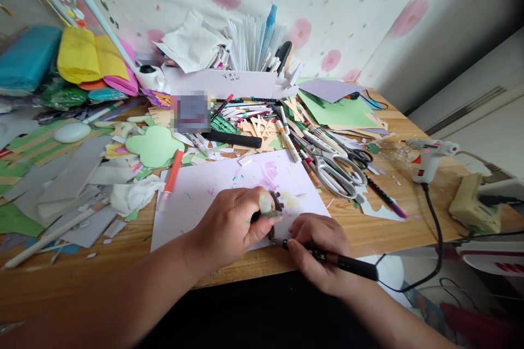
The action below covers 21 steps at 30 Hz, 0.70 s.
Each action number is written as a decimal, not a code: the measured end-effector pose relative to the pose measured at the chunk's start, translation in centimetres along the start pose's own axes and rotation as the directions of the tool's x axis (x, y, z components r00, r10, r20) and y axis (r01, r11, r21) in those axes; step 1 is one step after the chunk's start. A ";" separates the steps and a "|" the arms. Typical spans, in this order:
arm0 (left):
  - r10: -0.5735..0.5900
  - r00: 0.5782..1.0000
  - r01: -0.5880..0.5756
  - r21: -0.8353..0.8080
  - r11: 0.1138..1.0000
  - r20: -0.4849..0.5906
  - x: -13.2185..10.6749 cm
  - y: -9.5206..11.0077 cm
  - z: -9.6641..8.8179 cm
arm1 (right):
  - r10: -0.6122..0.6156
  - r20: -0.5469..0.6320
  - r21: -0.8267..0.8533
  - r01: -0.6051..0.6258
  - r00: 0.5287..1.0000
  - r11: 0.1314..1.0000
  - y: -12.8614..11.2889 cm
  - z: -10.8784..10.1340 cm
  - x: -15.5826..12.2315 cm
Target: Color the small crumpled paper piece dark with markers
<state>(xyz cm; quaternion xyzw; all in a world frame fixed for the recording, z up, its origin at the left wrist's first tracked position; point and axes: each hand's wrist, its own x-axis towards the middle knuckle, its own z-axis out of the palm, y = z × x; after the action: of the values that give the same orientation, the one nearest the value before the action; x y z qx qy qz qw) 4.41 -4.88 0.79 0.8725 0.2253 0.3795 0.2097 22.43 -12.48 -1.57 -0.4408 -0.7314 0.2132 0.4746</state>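
Note:
My left hand [233, 221] is closed in a pinch on a small dark brown piece with a notched edge [278, 202]; most of it is hidden by the fingers. My right hand [317, 248] grips a black marker [358, 267] with a brownish band, its tip pointing left towards the lower part of the dark piece. Whether the tip touches it, I cannot tell. Both hands are over a white paper sheet [192, 202] stained pink and yellow. An orange marker [175, 170] lies across the sheet's left edge.
Grey-handled scissors [338, 177] and loose markers lie right of the sheet. A corded white glue gun [432, 157] stands near a power strip [475, 204] at right. Paper scraps cover the left side, with a green flower-shaped cutout [153, 146]. Behind stands a white box [200, 83].

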 end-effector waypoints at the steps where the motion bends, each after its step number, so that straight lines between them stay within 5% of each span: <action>1: -0.001 1.000 0.001 -0.004 1.000 -0.003 0.0 0.0 0.0 | -0.005 -0.006 -0.001 0.005 1.000 1.000 0.0 0.0 0.1; 17: -0.046 0.999 0.046 -0.037 0.998 0.017 0.0 -0.1 0.1 | -0.015 0.002 0.001 0.015 1.000 1.000 -0.2 -0.1 0.1; 21: -0.040 0.995 0.029 -0.123 0.992 -0.089 -0.3 0.4 -0.6 | 0.108 -0.131 0.202 -0.080 0.985 0.976 0.8 0.0 -0.9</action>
<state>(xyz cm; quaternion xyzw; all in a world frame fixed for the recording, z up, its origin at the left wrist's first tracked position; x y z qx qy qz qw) 3.83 -5.23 1.20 0.8357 0.2261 0.4284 0.2587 22.91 -12.78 -2.64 -0.4399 -0.6498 0.2746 0.5557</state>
